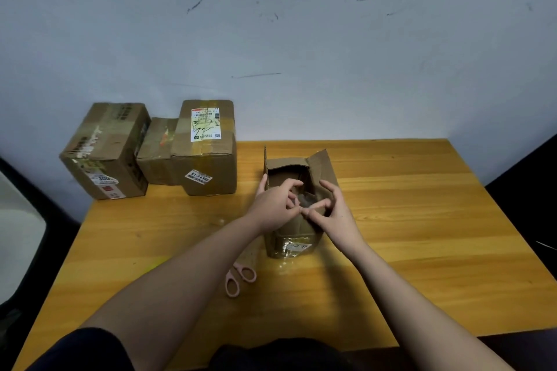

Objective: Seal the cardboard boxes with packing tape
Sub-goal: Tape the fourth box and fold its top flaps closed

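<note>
Scissors [241, 277], blades hidden under the left forearm; open box [297, 220], near flaps and interior masked by both hands, whatever the fingertips pinch too blurred to identify; labels on the stacked boxes [205, 147] too small to read.

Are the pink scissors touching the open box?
Cannot tell. In the head view, the left forearm covers the scissors' blades near the open box.
</note>
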Demonstrator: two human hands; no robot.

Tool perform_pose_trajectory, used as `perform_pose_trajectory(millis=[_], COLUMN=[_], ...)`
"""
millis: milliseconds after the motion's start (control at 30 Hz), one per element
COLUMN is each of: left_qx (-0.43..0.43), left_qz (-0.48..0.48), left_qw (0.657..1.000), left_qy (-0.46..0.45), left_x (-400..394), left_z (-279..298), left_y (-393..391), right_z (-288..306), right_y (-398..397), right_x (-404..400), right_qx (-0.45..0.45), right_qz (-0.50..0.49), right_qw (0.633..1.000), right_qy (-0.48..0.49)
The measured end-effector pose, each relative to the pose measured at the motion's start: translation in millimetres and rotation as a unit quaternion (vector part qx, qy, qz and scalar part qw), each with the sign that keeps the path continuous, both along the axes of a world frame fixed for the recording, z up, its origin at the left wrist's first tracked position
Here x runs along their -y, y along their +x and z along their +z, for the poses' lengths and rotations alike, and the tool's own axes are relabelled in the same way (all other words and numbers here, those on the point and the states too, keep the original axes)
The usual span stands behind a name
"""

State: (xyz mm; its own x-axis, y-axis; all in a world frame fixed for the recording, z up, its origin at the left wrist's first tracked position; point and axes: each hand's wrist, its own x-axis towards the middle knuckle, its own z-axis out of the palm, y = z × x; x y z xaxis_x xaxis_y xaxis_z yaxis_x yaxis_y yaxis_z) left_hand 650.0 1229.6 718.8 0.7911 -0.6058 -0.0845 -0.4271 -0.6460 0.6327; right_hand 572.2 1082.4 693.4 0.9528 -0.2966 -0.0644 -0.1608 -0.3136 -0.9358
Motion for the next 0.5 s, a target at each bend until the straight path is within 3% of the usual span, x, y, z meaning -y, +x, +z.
perform_pose_trajectory(millis=[233, 500], left_qx=[0.004, 0.004], left_qz=[-0.002, -0.01], left_qw=[1.0, 1.0], left_qy=[0.007, 0.015], left_x=[2, 3], left_z=[2, 3], left_y=[-1, -2], right_z=[1, -2], right_y=[-8, -10], right_x=[4, -4], right_qx=[-0.025, -0.034], right_qz=[0.126, 0.097], right_qw=[0.966, 0.958], right_qy=[-0.224, -0.269])
